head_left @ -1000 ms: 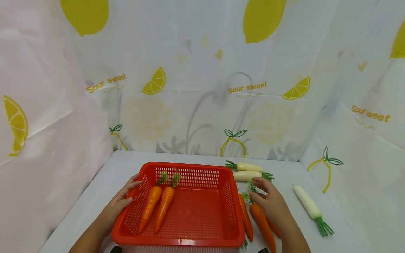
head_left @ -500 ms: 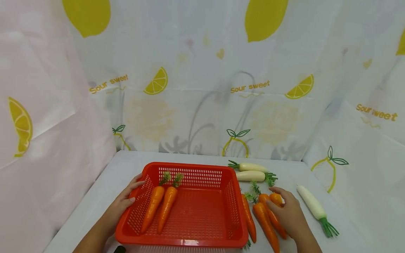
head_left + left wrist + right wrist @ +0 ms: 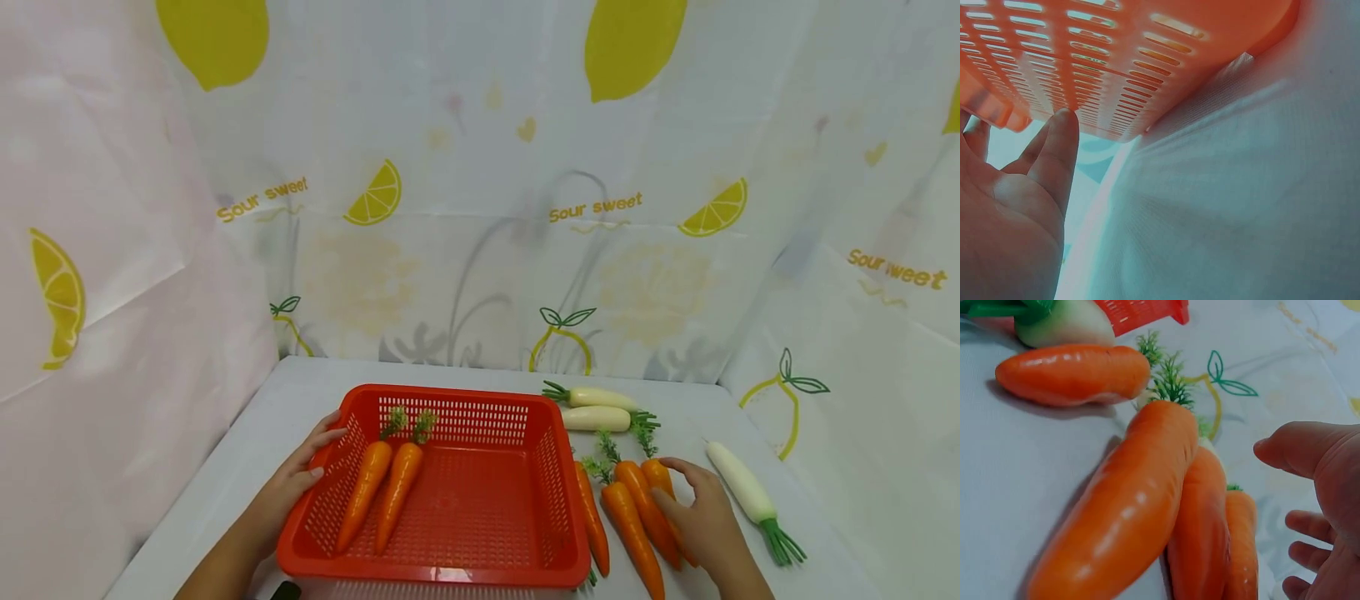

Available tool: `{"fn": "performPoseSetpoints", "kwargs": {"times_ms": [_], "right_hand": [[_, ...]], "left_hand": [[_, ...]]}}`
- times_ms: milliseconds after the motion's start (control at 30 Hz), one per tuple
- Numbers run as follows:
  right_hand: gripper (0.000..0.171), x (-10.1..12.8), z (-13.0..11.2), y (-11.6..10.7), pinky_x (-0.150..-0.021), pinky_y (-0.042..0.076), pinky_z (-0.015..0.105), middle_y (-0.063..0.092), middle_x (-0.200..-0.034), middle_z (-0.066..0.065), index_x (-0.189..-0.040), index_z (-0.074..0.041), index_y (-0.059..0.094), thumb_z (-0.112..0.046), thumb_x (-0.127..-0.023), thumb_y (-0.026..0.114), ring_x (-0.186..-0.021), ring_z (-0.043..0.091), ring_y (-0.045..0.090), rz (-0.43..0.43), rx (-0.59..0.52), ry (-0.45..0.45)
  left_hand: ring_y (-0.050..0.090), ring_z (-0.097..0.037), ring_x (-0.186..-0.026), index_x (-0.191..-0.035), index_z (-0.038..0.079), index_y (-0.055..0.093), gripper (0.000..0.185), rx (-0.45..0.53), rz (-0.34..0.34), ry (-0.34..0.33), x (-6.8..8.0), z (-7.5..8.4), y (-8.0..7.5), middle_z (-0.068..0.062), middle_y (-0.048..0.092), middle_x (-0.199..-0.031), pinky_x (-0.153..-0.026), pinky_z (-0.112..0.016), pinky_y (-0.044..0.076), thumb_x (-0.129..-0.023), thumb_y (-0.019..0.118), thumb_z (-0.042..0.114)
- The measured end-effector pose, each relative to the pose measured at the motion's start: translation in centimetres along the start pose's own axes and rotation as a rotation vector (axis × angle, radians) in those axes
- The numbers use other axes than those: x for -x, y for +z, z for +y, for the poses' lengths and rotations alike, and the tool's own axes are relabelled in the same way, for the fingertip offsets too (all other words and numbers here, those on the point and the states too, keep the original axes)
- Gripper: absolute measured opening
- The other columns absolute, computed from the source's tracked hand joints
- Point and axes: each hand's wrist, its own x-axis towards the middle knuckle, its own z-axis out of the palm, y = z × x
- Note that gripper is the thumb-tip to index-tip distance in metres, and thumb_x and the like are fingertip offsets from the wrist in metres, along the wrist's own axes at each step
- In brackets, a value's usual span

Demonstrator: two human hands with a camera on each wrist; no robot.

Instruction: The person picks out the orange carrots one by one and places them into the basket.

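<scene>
Loosely spread right hand [image 3: 703, 512] beside carrots [image 3: 648, 512]

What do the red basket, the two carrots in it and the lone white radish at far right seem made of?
Red basket: glossy moulded plastic; regular slots, glint on the rim.
Two carrots: probably imitation, glossy plastic or coated foam; bright highlights, artificial-looking tops.
White radish: likely imitation too, smooth; even surface, uniform green stalks, exact material unclear.
</scene>
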Motion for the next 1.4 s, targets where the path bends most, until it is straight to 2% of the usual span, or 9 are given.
{"fn": "performPoseSetpoints", "kwargs": {"times_ms": [267,600,900,1067,1133,1167,1300,1367,1400], "right_hand": [[0.063,-0.7,1.6,0.1,-0.111,0.034,0.076,0.038,-0.155,0.034,-0.150,-0.001,0.049,-0.033,-0.099,0.070,-0.141,0.054,0.034,-0.013,0.049,-0.012],[0.068,-1.6,2.6,0.3,-0.105,0.042,0.073,0.039,-0.156,0.038,-0.153,-0.001,0.046,-0.032,-0.098,0.072,-0.138,0.062,0.042,-0.090,0.054,-0.020],[0.071,-1.5,3.5,0.7,-0.104,0.044,0.071,0.046,-0.150,0.039,-0.159,-0.008,0.038,-0.037,-0.101,0.066,-0.136,0.058,0.047,-0.122,0.040,0.054],[0.069,-1.2,3.6,0.7,-0.104,0.045,0.069,0.051,-0.147,0.035,-0.161,-0.010,0.033,-0.035,-0.104,0.063,-0.134,0.052,0.052,-0.131,0.024,0.048],[0.068,-1.1,3.5,0.7,-0.105,0.046,0.068,0.050,-0.148,0.035,-0.161,-0.010,0.032,-0.034,-0.105,0.061,-0.135,0.051,0.052,-0.134,0.015,0.045],[0.067,-1.0,3.5,0.8,-0.105,0.046,0.068,0.049,-0.149,0.035,-0.161,-0.010,0.031,-0.033,-0.105,0.061,-0.135,0.051,0.051,-0.134,0.012,0.042],[0.064,-0.9,3.5,0.8,-0.104,0.046,0.067,0.047,-0.151,0.036,-0.161,-0.011,0.034,-0.033,-0.106,0.058,-0.136,0.052,0.050,-0.141,0.016,0.033],[0.063,-0.9,3.5,0.8,-0.103,0.046,0.067,0.047,-0.152,0.036,-0.161,-0.012,0.035,-0.035,-0.107,0.057,-0.136,0.053,0.049,-0.142,0.025,0.026],[0.062,-0.9,3.5,0.8,-0.103,0.046,0.068,0.046,-0.152,0.036,-0.161,-0.012,0.035,-0.036,-0.107,0.056,-0.137,0.054,0.049,-0.143,0.029,0.019]], "left_hand": [[0.023,0.021,-0.141,-0.160,-0.003,0.027,0.054,-0.003,-0.004,-0.007,0.0,0.0,0.0,0.000,-0.003,-0.176,-0.107,-0.020,0.045,-0.109,0.036,0.011],[0.022,0.023,-0.139,-0.160,-0.001,0.029,0.053,-0.026,0.011,-0.019,0.2,0.2,0.0,0.002,-0.001,-0.177,-0.106,-0.018,0.044,-0.109,0.037,0.012],[0.022,0.022,-0.137,-0.161,0.003,0.032,0.054,-0.043,0.024,-0.048,0.1,0.2,-0.1,-0.003,-0.004,-0.177,-0.105,-0.019,0.045,-0.109,0.039,0.014],[0.015,0.010,-0.148,-0.161,0.003,0.032,0.054,-0.043,0.028,-0.060,0.2,0.2,-0.1,-0.004,-0.005,-0.177,-0.105,-0.020,0.046,-0.109,0.040,0.015],[0.008,-0.004,-0.157,-0.161,0.004,0.032,0.055,-0.046,0.031,-0.067,0.1,0.3,0.0,-0.004,-0.004,-0.177,-0.105,-0.020,0.046,-0.108,0.040,0.015],[0.008,-0.006,-0.157,-0.161,0.004,0.032,0.055,-0.047,0.032,-0.069,0.1,0.3,0.0,-0.004,-0.004,-0.177,-0.104,-0.021,0.047,-0.108,0.041,0.015],[0.014,0.006,-0.152,-0.161,0.002,0.031,0.055,-0.044,0.031,-0.063,0.0,0.3,0.0,-0.004,-0.004,-0.177,-0.104,-0.021,0.047,-0.108,0.040,0.014],[0.020,0.018,-0.140,-0.161,0.002,0.031,0.054,-0.039,0.026,-0.055,0.0,0.3,0.0,-0.004,-0.005,-0.177,-0.105,-0.020,0.047,-0.108,0.039,0.014],[0.021,0.019,-0.138,-0.161,0.002,0.031,0.054,-0.037,0.025,-0.053,0.1,0.3,0.0,-0.004,-0.005,-0.177,-0.105,-0.020,0.046,-0.108,0.039,0.014]]}}
